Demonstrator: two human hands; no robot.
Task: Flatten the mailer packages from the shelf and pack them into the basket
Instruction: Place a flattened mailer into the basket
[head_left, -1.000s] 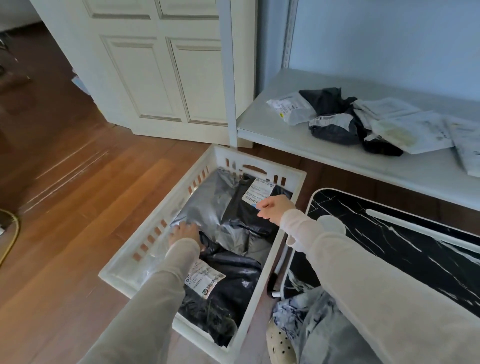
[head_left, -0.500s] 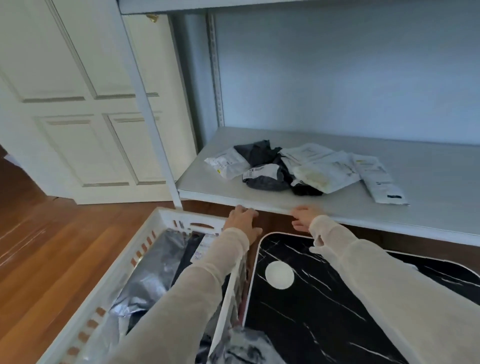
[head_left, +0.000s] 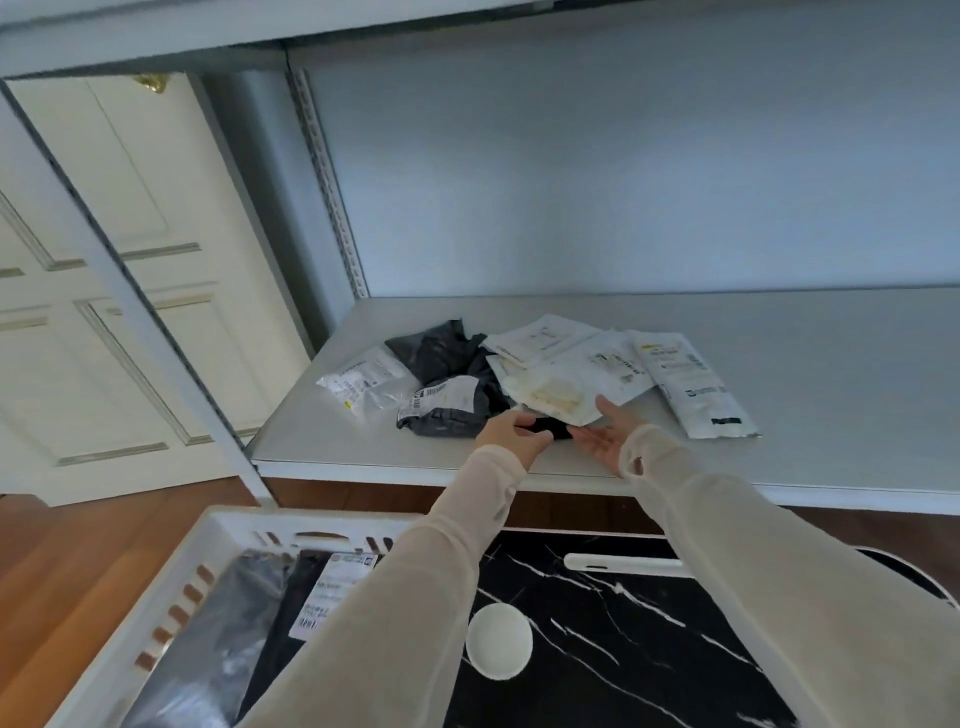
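A pile of mailers lies on the white shelf (head_left: 779, 415): a crumpled grey mailer (head_left: 447, 415) with a label, a black mailer (head_left: 553, 428), several white mailers (head_left: 556, 400) and a clear bag (head_left: 363, 384). My left hand (head_left: 506, 436) reaches over the shelf's front edge, with thumb and fingers round the near end of the black mailer. My right hand (head_left: 602, 439) is open, palm up, fingertips at the near edge of a white mailer. The white basket (head_left: 218, 535) stands at lower left with grey and black mailers (head_left: 234, 623) flat inside.
A black marble-patterned top (head_left: 623, 649) with a white disc (head_left: 498, 642) and a white bar sits below my arms, right of the basket. A long white mailer (head_left: 691, 387) lies at the pile's right. A white door and shelf post stand left; wooden floor lies below.
My hands left the basket, passed the shelf's front edge and now reach the pile. The view tilted up from the basket to the shelf.
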